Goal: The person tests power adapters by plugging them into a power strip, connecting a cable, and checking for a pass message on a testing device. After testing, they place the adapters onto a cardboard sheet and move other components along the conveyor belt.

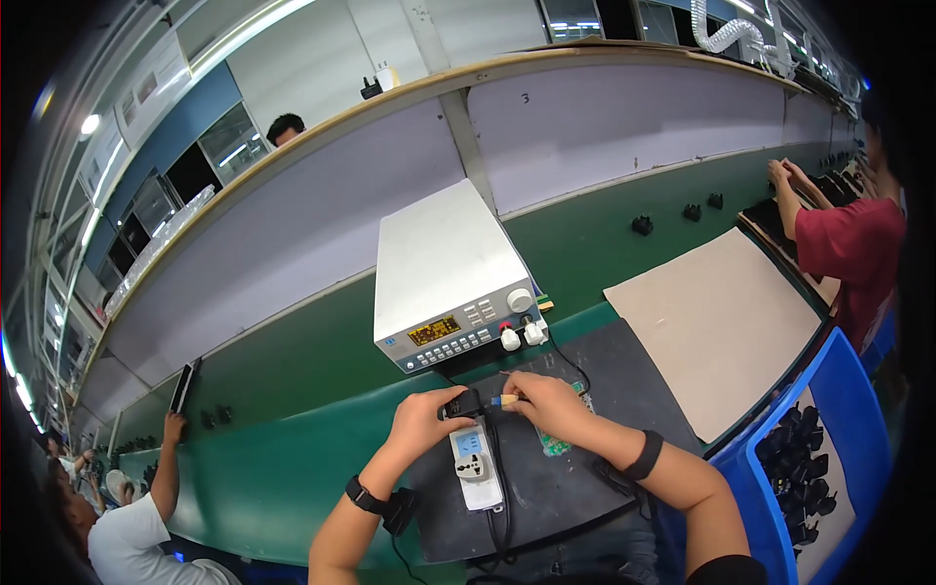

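Note:
My left hand (424, 421) is closed around a black power adapter (462, 403), at the top end of a white power strip (480, 495). Facing it, my right hand (554, 405) pinches a small USB plug (505, 400) with a yellowish body, its tip close to the adapter. Whether the plug touches the adapter I cannot tell. A beige universal socket adapter (472, 467) sits on the strip. Partly under my right hand lies a green circuit board (556, 447) on the dark mat (546, 492). Behind my hands stands a white bench instrument (444, 258) with a lit display and plugs at its front.
At the right, a blue bin (760, 487) holds many black adapters (799, 468). A cardboard sheet (717, 327) covers the bench beside the mat. Several black adapters (642, 225) lie farther back. A person in red (850, 234) works at right, another in white (132, 541) at left.

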{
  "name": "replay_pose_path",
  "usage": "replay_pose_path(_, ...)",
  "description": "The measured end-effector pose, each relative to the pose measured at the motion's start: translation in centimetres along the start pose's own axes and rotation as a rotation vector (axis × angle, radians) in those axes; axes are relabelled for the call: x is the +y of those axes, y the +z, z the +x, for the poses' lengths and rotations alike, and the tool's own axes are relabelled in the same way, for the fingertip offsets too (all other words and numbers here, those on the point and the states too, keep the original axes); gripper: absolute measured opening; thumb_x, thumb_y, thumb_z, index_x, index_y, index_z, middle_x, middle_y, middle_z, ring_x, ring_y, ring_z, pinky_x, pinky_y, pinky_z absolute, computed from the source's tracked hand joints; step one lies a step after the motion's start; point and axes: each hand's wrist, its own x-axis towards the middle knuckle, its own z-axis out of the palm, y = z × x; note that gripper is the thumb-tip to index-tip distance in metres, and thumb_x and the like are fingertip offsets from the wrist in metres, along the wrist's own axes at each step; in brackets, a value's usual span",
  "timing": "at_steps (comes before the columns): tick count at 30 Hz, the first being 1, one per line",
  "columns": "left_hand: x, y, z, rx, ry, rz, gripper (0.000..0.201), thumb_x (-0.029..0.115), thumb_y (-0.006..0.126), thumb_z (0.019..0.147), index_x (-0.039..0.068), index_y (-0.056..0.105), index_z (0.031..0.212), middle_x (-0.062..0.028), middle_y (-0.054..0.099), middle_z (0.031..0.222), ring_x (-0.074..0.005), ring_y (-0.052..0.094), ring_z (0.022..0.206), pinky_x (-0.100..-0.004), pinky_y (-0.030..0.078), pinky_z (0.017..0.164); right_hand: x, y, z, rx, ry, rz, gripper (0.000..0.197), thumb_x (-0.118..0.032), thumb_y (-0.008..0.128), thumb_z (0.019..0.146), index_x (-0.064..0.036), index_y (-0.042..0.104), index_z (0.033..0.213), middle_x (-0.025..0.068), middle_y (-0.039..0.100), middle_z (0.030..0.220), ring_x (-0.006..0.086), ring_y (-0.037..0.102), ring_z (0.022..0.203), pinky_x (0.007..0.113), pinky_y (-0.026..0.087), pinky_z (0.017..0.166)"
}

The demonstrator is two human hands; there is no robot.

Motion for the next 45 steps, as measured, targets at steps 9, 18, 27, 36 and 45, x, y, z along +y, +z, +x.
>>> replay_pose_path(9,0.5,-0.3,0.0,-0.009,-0.007,-0.07,0.05,0.022,0.08,0.063,0.004,0.064,0.107,-0.0147,0.066,0.099,-0.0303,0.064,0.09,-0.0325,0.05,0.078,0.8,2.0,1.8,0.054,-0.104,0.008,0.017,-0.014,0.066,0.076,-0.0072,0.055,0.087,0.011,0.062,0.084,0.0324,0.06,0.082,0.043,0.046,0.068)
replay_pose_path(18,1.0,-0.7,0.7,-0.077,-0.021,-0.026,0.051,0.026,0.08,0.063,0.006,0.064,0.108,-0.0139,0.067,0.098,-0.0303,0.064,0.087,-0.0327,0.05,0.076,1.2,-0.6,3.1,-0.075,-0.292,-0.055,0.028,-0.019,0.071,0.07,-0.006,0.061,0.092,0.0104,0.062,0.086,0.0307,0.061,0.084,0.04,0.047,0.073)
replay_pose_path(27,1.0,-2.0,1.3,-0.213,0.107,-0.001,0.049,0.029,0.071,0.075,0.005,0.058,0.116,-0.0147,0.063,0.109,-0.0323,0.061,0.096,-0.0356,0.049,0.08,12.2,-20.7,7.9,0.057,0.426,-0.064,0.039,-0.026,0.072,0.077,-0.0039,0.063,0.107,0.0123,0.064,0.105,0.0226,0.062,0.098,0.035,0.049,0.08)
replay_pose_path(36,2.2,-2.2,0.8,0.019,0.249,0.142,0.025,0.016,0.068,0.077,0.001,0.064,0.098,-0.0156,0.066,0.087,-0.0308,0.062,0.075,-0.036,0.047,0.067,28.7,-19.6,20.3,0.283,1.004,-0.533,0.069,-0.022,0.069,0.077,-0.0363,0.037,0.136,0.008,0.027,0.147,0.0339,0.027,0.135,0.073,0.018,0.098)
replay_pose_path(45,1.7,-1.1,1.6,-0.191,0.202,0.1,0.05,0.023,0.072,0.072,0.007,0.057,0.117,-0.0147,0.063,0.107,-0.0327,0.06,0.097,-0.0386,0.046,0.082,30.2,-25.0,16.2,0.978,0.296,-0.295,0.039,-0.025,0.067,0.083,0.0019,0.055,0.108,0.0099,0.064,0.083,0.0203,0.064,0.074,0.032,0.052,0.058)
